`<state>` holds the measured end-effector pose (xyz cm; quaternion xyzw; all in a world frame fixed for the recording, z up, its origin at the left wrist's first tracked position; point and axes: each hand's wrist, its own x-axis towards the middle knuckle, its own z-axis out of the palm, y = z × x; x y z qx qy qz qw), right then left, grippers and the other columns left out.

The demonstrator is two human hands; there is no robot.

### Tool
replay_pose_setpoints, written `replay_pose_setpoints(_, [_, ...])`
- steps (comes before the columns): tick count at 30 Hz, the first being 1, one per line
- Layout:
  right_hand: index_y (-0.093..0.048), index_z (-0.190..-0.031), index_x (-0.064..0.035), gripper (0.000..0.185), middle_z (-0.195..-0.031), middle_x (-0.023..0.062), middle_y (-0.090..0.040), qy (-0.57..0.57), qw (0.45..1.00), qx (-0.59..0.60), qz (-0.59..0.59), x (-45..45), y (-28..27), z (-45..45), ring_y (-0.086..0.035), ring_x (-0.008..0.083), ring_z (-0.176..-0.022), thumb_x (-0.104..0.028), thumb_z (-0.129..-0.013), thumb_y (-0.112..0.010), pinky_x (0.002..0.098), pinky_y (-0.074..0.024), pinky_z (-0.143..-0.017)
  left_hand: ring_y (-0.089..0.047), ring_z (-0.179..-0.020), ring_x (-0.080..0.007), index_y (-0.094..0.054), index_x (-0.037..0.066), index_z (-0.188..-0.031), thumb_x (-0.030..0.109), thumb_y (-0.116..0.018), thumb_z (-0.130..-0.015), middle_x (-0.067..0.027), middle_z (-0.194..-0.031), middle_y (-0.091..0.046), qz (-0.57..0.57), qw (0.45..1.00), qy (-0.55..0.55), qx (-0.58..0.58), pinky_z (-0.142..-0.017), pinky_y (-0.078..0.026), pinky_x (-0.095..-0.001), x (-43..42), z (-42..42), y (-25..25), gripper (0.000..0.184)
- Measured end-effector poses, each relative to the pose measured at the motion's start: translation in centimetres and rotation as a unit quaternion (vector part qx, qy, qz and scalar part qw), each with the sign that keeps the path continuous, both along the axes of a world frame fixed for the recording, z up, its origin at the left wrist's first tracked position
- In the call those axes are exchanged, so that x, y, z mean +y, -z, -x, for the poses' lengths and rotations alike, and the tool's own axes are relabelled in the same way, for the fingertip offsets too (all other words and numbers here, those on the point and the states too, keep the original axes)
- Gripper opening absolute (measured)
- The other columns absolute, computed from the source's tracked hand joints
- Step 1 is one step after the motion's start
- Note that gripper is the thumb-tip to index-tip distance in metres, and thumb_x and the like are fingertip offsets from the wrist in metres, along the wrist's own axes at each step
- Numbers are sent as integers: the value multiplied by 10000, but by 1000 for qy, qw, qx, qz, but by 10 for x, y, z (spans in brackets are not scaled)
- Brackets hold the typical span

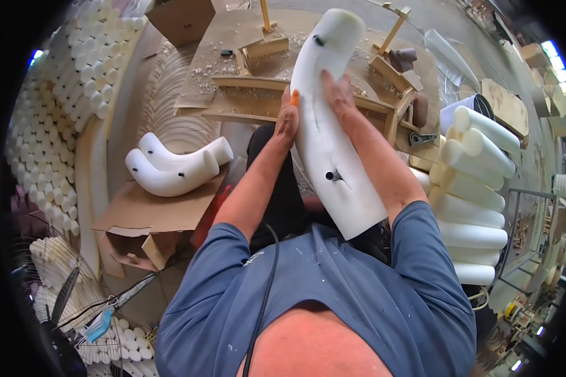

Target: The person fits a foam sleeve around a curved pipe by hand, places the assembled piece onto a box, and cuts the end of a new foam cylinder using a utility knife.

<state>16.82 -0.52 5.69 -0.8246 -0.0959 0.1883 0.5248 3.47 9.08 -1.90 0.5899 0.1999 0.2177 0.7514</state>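
A long, white curved foam tube point(339, 151) lies across my lap and reaches out over the work table. It has a slit along its upper side, and black plug-like pieces sit in it near both ends. My left hand point(287, 120) grips the tube's left side, with an orange covering on one finger. On the opposite side, my right hand point(338, 95) rests against the tube, its fingers slightly blurred and partly over the top surface. The tube is held between both hands. What lies beneath it is hidden.
Wooden frame pieces point(251, 83) and foam shavings lie on the round table point(201, 38). Two curved white tubes point(176, 179) rest on a cardboard box point(160, 210) at left. Straight white tubes point(468, 235) are stacked at right, near a metal clamp point(422, 139). More tubes point(94, 56) fill the far left.
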Motion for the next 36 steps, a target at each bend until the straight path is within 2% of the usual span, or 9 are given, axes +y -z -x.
replay_pose_setpoints(1, [-395, -1468, 33, 929, -1380, 313, -572, -12, 999, 26, 15, -4, 13, 2, -603, 410, -1256, -652, -883, -623, 427, -470, -1045, -430, -1388, -273, -311, -30, -1557, 418, -384, -1107, -192, -1519, -458, -5, 1000, 1, 10, -1144, -348, -330, 4, 0, 17, 639])
replay_pose_setpoints(2, [-380, -1485, 33, 951, -1391, 312, -564, -28, 998, 52, 37, -12, 23, 8, -597, 410, -1266, -666, -884, -614, 426, -462, -1057, -535, -1275, -261, -333, 35, -1571, 363, -385, -1117, -154, -1441, -531, 48, 998, 14, 37, -1099, -414, -329, -10, 13, -17, 562])
replay_pose_setpoints(5, [-318, -1540, 28, 1012, -1438, 307, -535, -106, 982, 146, 56, -48, 41, 21, -556, 406, -1320, -709, -893, -567, 419, -419, -1107, -308, -1511, -320, -260, -31, -1586, 422, -394, -1105, -244, -1623, -320, -146, 984, -35, 93, -1211, -265, -346, -14, 5, 12, 674])
replay_pose_setpoints(8, [-234, -1588, 29, 1033, -1484, 315, -494, -132, 978, 83, 138, -78, 9, 55, -514, 396, -1370, -706, -925, -530, 402, -384, -1134, -342, -1483, -375, -279, -33, -1578, 403, -423, -1096, -282, -1588, -343, -123, 986, -22, 113, -1208, -273, -367, -17, 10, 4, 665])
replay_pose_setpoints(11, [-257, -1573, 35, 977, -1467, 331, -500, -114, 982, 141, 61, -75, 9, 56, -519, 410, -1362, -671, -952, -526, 408, -391, -1123, -396, -1429, -408, -277, -39, -1576, 375, -456, -1085, -303, -1537, -384, -190, 968, -54, 157, -1198, -292, -389, -32, 14, -13, 667])
replay_pose_setpoints(12, [-268, -1563, 37, 947, -1456, 337, -506, -113, 982, 142, 60, -73, 8, 58, -521, 420, -1356, -652, -964, -520, 416, -393, -1120, -440, -1371, -431, -283, -52, -1565, 337, -473, -1075, -313, -1466, -439, -232, 959, -66, 147, -1169, -335, -419, -35, 14, -11, 654])
replay_pose_setpoints(15, [-296, -1535, 44, 858, -1422, 349, -523, -106, 984, 119, 79, -68, 16, 59, -528, 446, -1332, -594, -998, -499, 441, -400, -1108, -451, -1347, -450, -294, -66, -1550, 301, -490, -1060, -319, -1451, -440, -276, 944, -74, 164, -1141, -373, -436, -37, 8, -7, 642])
replay_pose_setpoints(20, [-296, -1513, 55, 763, -1377, 352, -539, -108, 990, 42, 84, -49, 38, 58, -539, 474, -1288, -507, -1029, -475, 487, -408, -1081, -421, -1390, -441, -287, -52, -1562, 255, -451, -1066, -335, -1486, -421, -270, 943, -74, 180, -1169, -344, -424, -30, 6, -12, 606])
replay_pose_setpoints(36, [-321, -1488, 56, 691, -1376, 319, -537, -88, 994, 45, 50, -42, 46, 59, -557, 433, -1272, -421, -1031, -523, 454, -420, -1081, -471, -1335, -449, -280, -32, -1568, 259, -452, -1078, -314, -1457, -435, -297, 934, -80, 181, -1123, -396, -449, -29, 2, -3, 595])
